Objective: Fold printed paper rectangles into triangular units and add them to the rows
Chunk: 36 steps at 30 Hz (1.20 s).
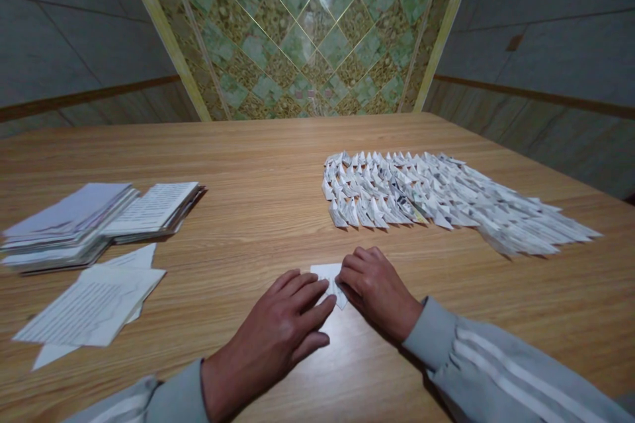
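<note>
A small piece of folded white paper (327, 271) lies on the table in front of me, with a pointed lower edge. My left hand (280, 324) rests over its left side, fingers stretched out and slightly apart, the fingertips on the paper. On the other side, my right hand (377, 287) has its fingers curled together at the right edge of the paper, pressing or pinching it; the thumb is mostly hidden. Just beyond my right hand stand rows of folded paper boats (387, 188), pale with print on them and packed closely together.
At the left are a thick stack of paper sheets (69, 218) and a smaller printed stack (153, 208) touching it. Nearer me, loose printed sheets (89, 307) overlap. The wooden table (258, 158) reaches back to a tiled wall (297, 33).
</note>
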### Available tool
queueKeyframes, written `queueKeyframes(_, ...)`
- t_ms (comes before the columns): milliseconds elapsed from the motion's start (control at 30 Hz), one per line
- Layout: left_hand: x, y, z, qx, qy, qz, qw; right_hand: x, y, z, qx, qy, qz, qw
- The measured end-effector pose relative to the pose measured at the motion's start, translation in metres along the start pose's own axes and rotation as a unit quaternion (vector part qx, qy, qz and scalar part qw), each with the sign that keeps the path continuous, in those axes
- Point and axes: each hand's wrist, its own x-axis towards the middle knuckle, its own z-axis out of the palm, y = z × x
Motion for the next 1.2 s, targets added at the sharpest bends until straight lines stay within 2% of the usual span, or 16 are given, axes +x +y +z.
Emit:
queueKeyframes(133,-0.001,-0.001,-0.004,-0.016,-0.042,0.004,0.999,-0.001,0.0,0.0,-0.002,0.001,0.004,1.0)
queueKeyframes(333,-0.001,0.0,-0.005,-0.021,-0.07,0.002,0.997,-0.002,0.0,0.0,-0.004,0.001,0.005,1.0)
queueKeyframes(700,-0.009,0.008,0.011,-0.014,-0.035,-0.026,0.999,-0.004,0.0,-0.001,0.034,-0.005,0.018,0.999)
queueKeyframes(800,-0.009,0.008,0.011,-0.018,-0.028,-0.033,0.999,-0.008,-0.002,-0.002,0.095,0.011,0.055,0.994)
queueKeyframes(900,-0.009,0.009,0.01,-0.016,-0.029,-0.035,0.999,-0.012,-0.003,-0.001,0.135,0.032,0.127,0.982)
queueKeyframes(1200,-0.009,0.01,0.008,-0.002,-0.053,-0.042,0.998,-0.027,0.015,0.01,0.102,0.083,0.238,0.962)
